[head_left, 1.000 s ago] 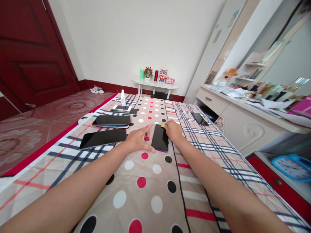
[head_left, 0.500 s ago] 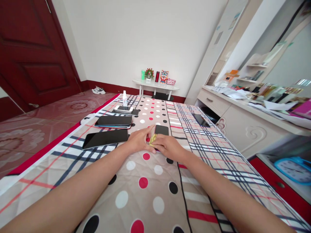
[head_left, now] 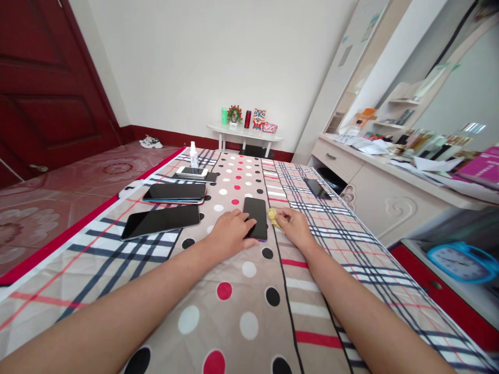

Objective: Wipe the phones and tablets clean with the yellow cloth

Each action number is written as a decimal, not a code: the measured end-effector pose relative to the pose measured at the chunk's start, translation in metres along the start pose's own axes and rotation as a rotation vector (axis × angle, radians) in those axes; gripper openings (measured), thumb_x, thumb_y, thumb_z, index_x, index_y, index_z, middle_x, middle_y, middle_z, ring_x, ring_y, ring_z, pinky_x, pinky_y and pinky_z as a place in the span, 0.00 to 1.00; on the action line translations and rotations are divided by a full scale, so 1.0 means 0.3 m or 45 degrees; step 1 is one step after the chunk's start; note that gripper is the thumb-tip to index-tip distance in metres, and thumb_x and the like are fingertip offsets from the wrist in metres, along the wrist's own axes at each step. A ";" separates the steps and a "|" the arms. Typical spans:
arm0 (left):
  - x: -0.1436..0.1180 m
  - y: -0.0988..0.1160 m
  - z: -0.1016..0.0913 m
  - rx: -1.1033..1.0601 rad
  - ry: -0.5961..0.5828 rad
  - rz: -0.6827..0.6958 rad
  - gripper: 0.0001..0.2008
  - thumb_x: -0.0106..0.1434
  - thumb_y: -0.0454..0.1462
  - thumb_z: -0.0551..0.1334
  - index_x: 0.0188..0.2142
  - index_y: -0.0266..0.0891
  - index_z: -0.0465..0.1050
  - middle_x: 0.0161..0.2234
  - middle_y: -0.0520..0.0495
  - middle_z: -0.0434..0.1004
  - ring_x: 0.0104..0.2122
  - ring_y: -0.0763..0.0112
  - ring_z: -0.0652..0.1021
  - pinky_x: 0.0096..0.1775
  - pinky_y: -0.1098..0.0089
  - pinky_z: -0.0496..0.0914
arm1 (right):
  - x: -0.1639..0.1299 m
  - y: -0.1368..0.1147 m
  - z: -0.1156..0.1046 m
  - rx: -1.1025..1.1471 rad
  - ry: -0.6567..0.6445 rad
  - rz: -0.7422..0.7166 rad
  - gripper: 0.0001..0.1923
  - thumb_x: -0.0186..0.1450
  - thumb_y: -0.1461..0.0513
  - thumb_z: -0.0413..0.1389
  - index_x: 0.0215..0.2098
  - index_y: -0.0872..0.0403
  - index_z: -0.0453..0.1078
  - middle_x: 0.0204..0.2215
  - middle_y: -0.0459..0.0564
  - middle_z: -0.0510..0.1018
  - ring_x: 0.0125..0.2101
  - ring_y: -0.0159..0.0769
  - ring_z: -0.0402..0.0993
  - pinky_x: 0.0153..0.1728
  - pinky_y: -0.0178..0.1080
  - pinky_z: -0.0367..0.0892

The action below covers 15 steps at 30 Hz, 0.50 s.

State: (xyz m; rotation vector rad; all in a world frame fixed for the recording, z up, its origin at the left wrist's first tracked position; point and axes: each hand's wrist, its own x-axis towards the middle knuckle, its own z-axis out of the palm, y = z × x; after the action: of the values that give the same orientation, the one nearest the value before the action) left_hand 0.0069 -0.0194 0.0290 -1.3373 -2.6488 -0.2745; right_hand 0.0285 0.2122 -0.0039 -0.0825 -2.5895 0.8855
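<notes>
Change: half a second ago the right hand [head_left: 297, 228] lay over the near end of the black phone [head_left: 256, 224] with the yellow cloth [head_left: 274, 217] bunched between both hands; now it sits off the phone's right edge, and the whole dark screen shows.
Left hand: the left hand [head_left: 231, 232] lies flat, fingers spread, fingertips pressing the phone's near left part; its grip is open, nothing enclosed. A second ago it touched only the phone's left edge.
Right hand: its grip is closed on the yellow cloth, pinched at the fingertips, just beside the phone's right edge.
Phone: flat on the patterned bedspread [head_left: 249, 311], under the left fingertips and just left of the right hand's grip.
Left of the left hand: a large dark tablet [head_left: 160, 222], beyond it a second dark tablet [head_left: 174, 192], then a small white phone [head_left: 192, 171] lying on a dark device, with a small spray bottle [head_left: 193, 155] behind.
Beyond the right hand: another dark phone [head_left: 317, 188] lies well apart on the plaid part.
Containers: the spray bottle stands upright; its contents cannot be told.
</notes>
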 end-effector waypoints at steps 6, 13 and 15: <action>0.012 0.053 0.038 0.234 -0.069 0.038 0.26 0.65 0.44 0.59 0.57 0.31 0.63 0.46 0.30 0.73 0.47 0.49 0.74 0.43 0.60 0.69 | -0.018 -0.011 0.002 -0.090 -0.033 -0.031 0.14 0.60 0.57 0.57 0.43 0.52 0.76 0.43 0.49 0.80 0.42 0.39 0.76 0.45 0.39 0.67; 0.000 0.036 0.056 0.209 -0.063 0.064 0.23 0.65 0.33 0.54 0.59 0.28 0.59 0.46 0.29 0.73 0.47 0.52 0.76 0.44 0.59 0.72 | -0.012 -0.016 0.001 -0.082 -0.004 -0.079 0.11 0.60 0.61 0.56 0.40 0.53 0.76 0.39 0.49 0.80 0.39 0.39 0.76 0.43 0.39 0.67; -0.007 0.015 0.045 0.100 -0.008 0.090 0.22 0.64 0.32 0.54 0.58 0.30 0.60 0.48 0.30 0.73 0.48 0.54 0.76 0.46 0.60 0.71 | -0.021 -0.045 -0.010 0.037 0.113 -0.121 0.11 0.61 0.61 0.55 0.40 0.54 0.75 0.38 0.50 0.80 0.39 0.38 0.75 0.43 0.39 0.68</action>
State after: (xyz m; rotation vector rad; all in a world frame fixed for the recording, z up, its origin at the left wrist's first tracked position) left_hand 0.0109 -0.0152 0.0159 -1.4058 -2.5818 -0.1555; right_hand 0.0363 0.2020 0.0042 0.0092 -2.4758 0.8646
